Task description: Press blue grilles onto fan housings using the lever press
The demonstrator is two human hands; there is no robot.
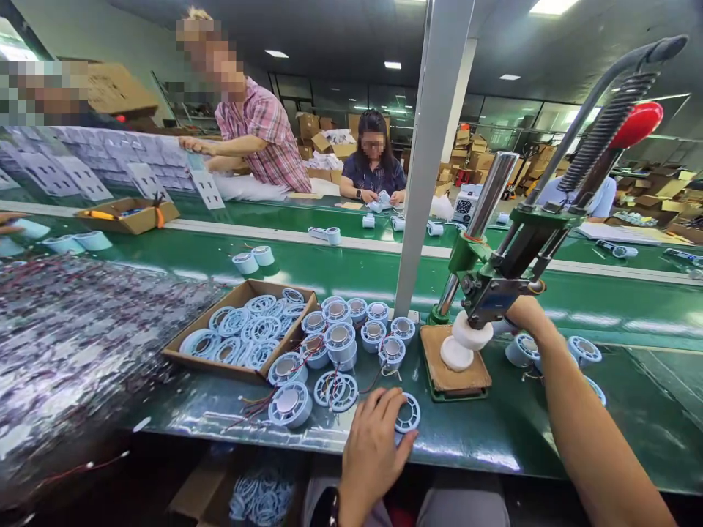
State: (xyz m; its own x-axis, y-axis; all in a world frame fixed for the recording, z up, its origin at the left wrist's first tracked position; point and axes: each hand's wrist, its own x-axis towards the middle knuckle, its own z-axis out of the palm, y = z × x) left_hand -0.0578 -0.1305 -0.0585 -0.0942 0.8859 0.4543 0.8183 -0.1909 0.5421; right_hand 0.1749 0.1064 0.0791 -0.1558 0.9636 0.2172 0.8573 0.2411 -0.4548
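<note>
My left hand (376,432) rests at the near edge of the green bench, its fingers curled on a flat blue-and-white round fan frame (409,413). My right hand (524,313) reaches behind the green hand press (494,282); its fingers are hidden by the press body. Under the press head sits a white round part (458,350) on a brown wooden base (455,377). A cluster of round fan housings with wires (340,340) lies just left of the press.
A cardboard tray of fan frames (242,329) sits left of the cluster. More housings (582,350) lie right of the press. A grey post (425,154) rises behind. A conveyor (329,256) carries parts; two people sit across it. A box of frames (258,498) is under the bench.
</note>
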